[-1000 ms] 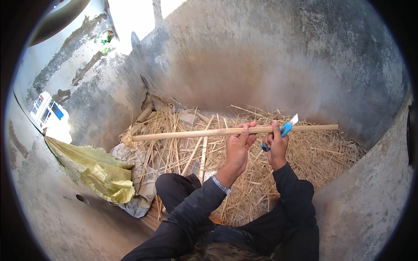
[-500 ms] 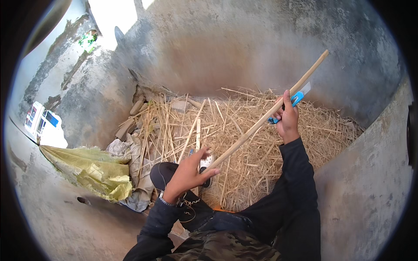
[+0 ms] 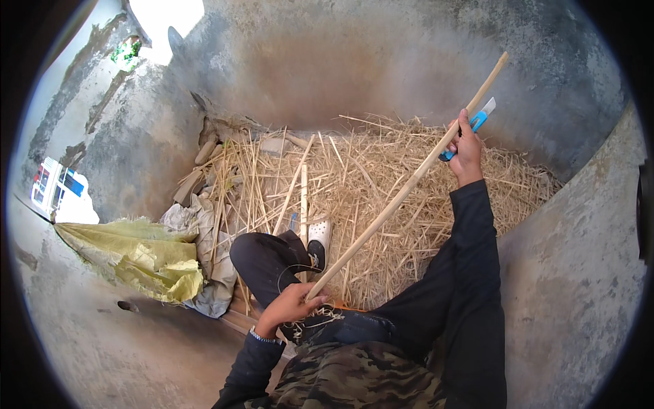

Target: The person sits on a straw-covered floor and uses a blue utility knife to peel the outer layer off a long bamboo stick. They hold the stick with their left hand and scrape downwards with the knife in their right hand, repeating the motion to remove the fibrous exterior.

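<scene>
A long, pale wooden stick (image 3: pixel 402 194) slants across the view, its far end raised up to the right. My left hand (image 3: pixel 294 305) is closed round its lower end, close to my lap. Higher up, my right hand (image 3: pixel 466 155) grips the stick with the thumb along it. That same hand also holds a blue box cutter (image 3: pixel 480 120), whose blade sticks out beyond the fingers beside the stick. Thin curled shavings (image 3: pixel 327 315) lie on my lap by the left hand. The left palm is hidden.
Straw and wood shavings (image 3: pixel 395 232) cover the floor. Another pale stick (image 3: pixel 304 198) lies near my foot in a white clog (image 3: pixel 319 233). A yellowish sack (image 3: pixel 129 255) is at the left. Concrete walls (image 3: pixel 327 75) stand close around.
My left hand has drawn back toward my lap and closed on the stick's lower end. My right hand, with stick and box cutter, has moved up and slightly right.
</scene>
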Available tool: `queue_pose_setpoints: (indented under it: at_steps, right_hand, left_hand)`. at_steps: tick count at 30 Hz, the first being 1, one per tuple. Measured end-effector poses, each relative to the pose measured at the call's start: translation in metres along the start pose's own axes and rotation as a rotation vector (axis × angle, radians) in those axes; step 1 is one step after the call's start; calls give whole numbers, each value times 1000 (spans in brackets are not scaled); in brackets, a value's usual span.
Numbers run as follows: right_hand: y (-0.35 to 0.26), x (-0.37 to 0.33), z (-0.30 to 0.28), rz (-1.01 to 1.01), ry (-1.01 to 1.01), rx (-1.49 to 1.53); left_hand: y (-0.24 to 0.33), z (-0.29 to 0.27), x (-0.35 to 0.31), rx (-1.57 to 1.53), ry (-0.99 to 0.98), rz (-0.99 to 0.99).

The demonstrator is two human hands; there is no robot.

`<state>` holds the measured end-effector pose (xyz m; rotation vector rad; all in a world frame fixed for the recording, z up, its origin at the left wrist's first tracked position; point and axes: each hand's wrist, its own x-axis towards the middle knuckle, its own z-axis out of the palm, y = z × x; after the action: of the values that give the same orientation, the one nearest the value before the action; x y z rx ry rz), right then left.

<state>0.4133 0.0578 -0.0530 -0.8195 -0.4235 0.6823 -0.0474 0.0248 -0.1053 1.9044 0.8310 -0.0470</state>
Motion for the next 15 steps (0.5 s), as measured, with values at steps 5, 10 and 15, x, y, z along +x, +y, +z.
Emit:
queue_pose_setpoints:
  at_steps: [5, 10, 15]
  right_hand:
    - [13, 4, -4, 53, -17, 0]
    - [12, 8, -2, 64, -63, 75]
    - [20, 10, -3, 176, -1, -87]
  left_hand:
    - [57, -9, -2, 536, 231, 219]
    - [45, -8, 30, -330, -85, 243]
    - [63, 6, 22, -939, -138, 26]
